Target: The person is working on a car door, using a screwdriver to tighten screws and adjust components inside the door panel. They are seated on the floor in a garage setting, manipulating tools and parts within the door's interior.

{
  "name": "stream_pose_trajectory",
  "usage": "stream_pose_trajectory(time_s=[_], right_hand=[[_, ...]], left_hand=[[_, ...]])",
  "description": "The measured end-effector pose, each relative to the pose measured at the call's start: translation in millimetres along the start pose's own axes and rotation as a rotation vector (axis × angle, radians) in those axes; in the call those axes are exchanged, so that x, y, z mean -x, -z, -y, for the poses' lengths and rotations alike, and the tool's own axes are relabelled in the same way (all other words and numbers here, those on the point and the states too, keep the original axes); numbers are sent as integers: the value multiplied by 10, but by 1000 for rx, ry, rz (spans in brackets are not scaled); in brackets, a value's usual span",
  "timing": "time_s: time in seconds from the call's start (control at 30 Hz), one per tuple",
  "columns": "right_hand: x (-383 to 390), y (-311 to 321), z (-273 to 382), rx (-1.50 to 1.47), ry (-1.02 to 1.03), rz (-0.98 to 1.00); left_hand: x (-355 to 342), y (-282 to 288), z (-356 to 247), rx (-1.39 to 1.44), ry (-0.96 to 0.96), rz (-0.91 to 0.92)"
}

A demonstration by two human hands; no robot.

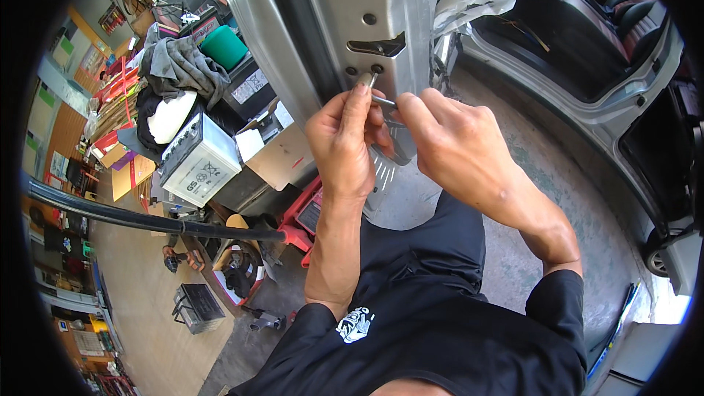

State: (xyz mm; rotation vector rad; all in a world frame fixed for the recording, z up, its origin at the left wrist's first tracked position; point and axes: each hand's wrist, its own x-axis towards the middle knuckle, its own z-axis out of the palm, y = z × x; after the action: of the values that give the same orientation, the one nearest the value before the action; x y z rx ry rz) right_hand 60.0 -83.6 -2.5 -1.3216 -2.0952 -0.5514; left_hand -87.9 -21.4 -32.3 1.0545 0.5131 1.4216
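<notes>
My left hand pinches a slim L-shaped metal key between thumb and fingers. One arm of the key reaches up to a dark round bolt on the edge of a silver car door. My right hand is closed round the other arm of the key, which points right. The key's corner is partly hidden by my left fingers, and its far end by my right hand. Just above the bolt is the dark latch slot; a second bolt sits to its left.
The open car body with a seat lies at right. To the left are a white car battery, a grey cloth, a green cup and a red jack with a long black handle. A cordless drill and a black battery stand lower left.
</notes>
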Motion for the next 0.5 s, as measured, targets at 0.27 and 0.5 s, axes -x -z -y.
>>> stream_pose_trajectory(time_s=[0.27, 0.5], right_hand=[[-23, 38, 55, 25, -15, -16], [-67, 122, 3, 111, 58, 9]], left_hand=[[-35, 20, -24, 2, 9, 25], [-40, -26, -19, 45, 9, 32]])
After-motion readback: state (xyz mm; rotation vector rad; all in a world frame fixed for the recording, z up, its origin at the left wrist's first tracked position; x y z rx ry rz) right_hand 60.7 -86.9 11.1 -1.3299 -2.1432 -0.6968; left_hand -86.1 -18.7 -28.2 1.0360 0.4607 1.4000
